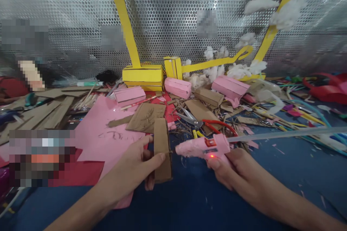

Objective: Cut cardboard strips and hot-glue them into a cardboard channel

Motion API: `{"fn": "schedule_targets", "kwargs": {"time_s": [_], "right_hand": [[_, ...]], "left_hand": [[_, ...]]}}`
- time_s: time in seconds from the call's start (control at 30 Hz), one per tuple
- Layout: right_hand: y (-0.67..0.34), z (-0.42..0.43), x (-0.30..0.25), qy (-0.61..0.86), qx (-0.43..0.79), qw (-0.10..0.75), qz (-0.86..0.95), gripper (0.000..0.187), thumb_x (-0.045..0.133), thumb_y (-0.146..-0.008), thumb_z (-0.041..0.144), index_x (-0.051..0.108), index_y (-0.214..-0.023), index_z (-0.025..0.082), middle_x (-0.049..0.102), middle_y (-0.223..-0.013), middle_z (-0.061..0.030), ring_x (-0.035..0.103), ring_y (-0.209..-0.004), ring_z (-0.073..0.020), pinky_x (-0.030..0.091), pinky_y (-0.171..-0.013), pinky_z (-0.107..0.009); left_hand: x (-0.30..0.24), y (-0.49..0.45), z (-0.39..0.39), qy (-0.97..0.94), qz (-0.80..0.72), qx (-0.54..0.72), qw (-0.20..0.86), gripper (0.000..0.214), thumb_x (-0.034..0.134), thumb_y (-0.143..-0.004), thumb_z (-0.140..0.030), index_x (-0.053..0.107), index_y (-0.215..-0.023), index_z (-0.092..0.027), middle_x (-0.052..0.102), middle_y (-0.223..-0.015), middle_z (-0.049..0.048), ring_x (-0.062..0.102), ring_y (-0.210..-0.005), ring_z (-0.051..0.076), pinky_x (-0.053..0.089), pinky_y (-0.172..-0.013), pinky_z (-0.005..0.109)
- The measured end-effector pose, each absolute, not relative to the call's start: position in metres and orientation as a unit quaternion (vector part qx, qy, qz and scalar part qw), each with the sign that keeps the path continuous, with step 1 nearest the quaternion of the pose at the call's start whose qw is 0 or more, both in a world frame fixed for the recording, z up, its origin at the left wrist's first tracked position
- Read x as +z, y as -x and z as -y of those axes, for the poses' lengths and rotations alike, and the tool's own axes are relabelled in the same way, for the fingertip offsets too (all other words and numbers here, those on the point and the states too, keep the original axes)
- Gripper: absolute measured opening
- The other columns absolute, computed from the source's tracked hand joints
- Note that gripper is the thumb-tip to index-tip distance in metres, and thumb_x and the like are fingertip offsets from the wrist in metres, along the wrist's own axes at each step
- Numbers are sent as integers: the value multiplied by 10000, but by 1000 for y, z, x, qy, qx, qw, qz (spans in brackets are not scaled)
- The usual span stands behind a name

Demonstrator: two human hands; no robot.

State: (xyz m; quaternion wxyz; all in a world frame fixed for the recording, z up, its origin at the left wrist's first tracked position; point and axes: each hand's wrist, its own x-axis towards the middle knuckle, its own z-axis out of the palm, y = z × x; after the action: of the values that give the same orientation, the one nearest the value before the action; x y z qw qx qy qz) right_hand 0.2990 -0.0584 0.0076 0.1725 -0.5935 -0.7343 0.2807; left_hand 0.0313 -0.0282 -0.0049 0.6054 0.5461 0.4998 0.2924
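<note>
My left hand (143, 162) grips a small box-like piece of folded cardboard (162, 137) upright, thumb across its near face and fingers behind it. In my right hand (230, 169) is a pink hot glue gun (202, 147) with a glowing red light and a long clear glue stick running out of its back. The gun's nozzle points left at the cardboard's right edge, close by it; whether they touch I cannot tell. Just beyond lie scissors (219, 126) with red handles, and a flat cardboard scrap (148, 117) sits behind my left hand.
Pink paper (108, 140) spreads over the blue table (195, 202) at left. Pink boxes (177, 87) and yellow boxes (142, 75) stand at the back, before a perforated metal panel (173, 14). Cardboard strips (56, 112) pile up at left; red ribbon (325, 88) lies far right.
</note>
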Motion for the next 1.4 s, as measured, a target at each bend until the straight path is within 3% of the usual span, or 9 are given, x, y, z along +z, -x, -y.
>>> {"fn": "schedule_targets", "kwargs": {"time_s": [0.3, 0.63, 0.8, 0.97, 1.4], "right_hand": [[-307, 61, 3, 581, 256, 200, 747, 602, 316, -987, 728, 487, -674, 243, 527, -570, -2, 468, -499, -140, 392, -459, -273], [-297, 57, 13, 598, 264, 152, 742, 641, 226, -965, 773, 445, -662, 252, 499, -559, -8, 460, -493, -144, 398, -452, -280], [-297, 58, 15, 601, 233, 169, 746, 632, 240, -971, 754, 458, -655, 252, 525, -556, -19, 474, -494, -154, 403, -468, -295], [-303, 60, 16, 573, 249, 181, 759, 597, 276, -993, 723, 508, -726, 242, 576, -615, -31, 509, -538, -163, 407, -478, -288], [-300, 55, 15, 607, 287, 146, 726, 627, 232, -963, 782, 452, -721, 247, 548, -646, -26, 495, -567, -162, 408, -504, -293]], "left_hand": [[-5, -32, 27, -556, -515, 286, 586, 391, 663, -924, -504, 521, -1084, -177, 613, -562, -49, 533, -360, 96, 394, -350, 156], [-5, -35, 29, -552, -527, 294, 576, 382, 670, -909, -489, 530, -1090, -183, 592, -587, -60, 521, -359, 82, 373, -348, 151], [-4, -36, 29, -554, -527, 299, 571, 415, 674, -893, -499, 523, -1106, -176, 574, -561, -67, 514, -342, 89, 368, -336, 154], [-4, -36, 29, -544, -536, 298, 573, 442, 685, -886, -491, 507, -1152, -186, 591, -573, -60, 527, -353, 107, 396, -335, 169], [-4, -37, 30, -550, -530, 299, 573, 405, 667, -889, -504, 518, -1078, -178, 580, -584, -65, 509, -352, 83, 376, -324, 151]]}}
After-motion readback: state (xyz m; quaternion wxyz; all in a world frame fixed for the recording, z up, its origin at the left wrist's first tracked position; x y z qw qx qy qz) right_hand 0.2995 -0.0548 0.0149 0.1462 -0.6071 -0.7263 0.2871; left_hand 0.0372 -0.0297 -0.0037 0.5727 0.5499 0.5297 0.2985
